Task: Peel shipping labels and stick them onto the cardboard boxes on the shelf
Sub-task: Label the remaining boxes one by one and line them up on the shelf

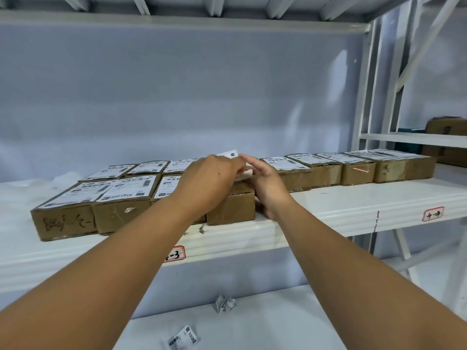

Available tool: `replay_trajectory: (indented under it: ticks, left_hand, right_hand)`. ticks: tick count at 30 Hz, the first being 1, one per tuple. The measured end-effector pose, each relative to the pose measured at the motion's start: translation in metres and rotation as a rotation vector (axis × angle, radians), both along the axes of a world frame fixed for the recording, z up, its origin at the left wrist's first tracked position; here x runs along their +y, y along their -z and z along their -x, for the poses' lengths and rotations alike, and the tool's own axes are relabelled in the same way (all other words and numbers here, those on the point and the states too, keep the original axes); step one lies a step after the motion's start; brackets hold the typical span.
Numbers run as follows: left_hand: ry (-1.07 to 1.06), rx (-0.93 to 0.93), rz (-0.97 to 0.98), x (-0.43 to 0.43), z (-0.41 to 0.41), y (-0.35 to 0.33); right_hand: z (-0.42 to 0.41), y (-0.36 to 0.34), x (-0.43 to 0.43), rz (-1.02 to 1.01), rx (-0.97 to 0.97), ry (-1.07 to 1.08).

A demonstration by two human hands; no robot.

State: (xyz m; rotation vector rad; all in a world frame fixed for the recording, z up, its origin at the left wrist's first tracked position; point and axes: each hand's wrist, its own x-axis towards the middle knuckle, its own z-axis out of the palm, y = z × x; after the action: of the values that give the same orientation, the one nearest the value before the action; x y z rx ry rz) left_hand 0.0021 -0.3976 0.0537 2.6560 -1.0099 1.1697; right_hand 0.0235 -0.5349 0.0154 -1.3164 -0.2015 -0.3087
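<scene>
Several small cardboard boxes with white shipping labels on top stand in rows on a white shelf [328, 205]. Both my hands are over one box [235, 208] in the front row. My left hand [209, 180] has its fingers curled onto a white label [231, 154], whose far edge sticks up above the box. My right hand [265, 183] is beside the box's right end, fingers straight and touching the label's right side. The box top is mostly hidden under my hands.
A labelled box [65, 215] with handwriting sits at the left end, more labelled boxes [358, 169] run to the right. On the lower shelf lie a crumpled paper [225, 303] and a loose label scrap [183, 338]. Larger cartons [446, 137] stand far right.
</scene>
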Motion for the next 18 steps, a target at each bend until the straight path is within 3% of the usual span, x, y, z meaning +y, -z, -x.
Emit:
replay_trajectory:
  ticks: [5, 9, 14, 18]
  left_hand:
    - [-0.029, 0.018, -0.074, 0.006, -0.001, 0.011]
    - [-0.063, -0.062, -0.188, 0.006, 0.002, 0.014]
    - [0.087, -0.346, -0.314, 0.013, 0.006, 0.013]
    - [0.046, -0.313, -0.405, 0.012, 0.011, 0.012]
  right_hand:
    - [0.003, -0.003, 0.003, -0.007, 0.094, -0.016]
    - [0.007, -0.005, 0.002, -0.051, 0.115, -0.022]
    - [0.007, -0.003, 0.003, 0.005, 0.108, -0.013]
    - [0.008, -0.003, 0.003, 0.013, 0.107, -0.012]
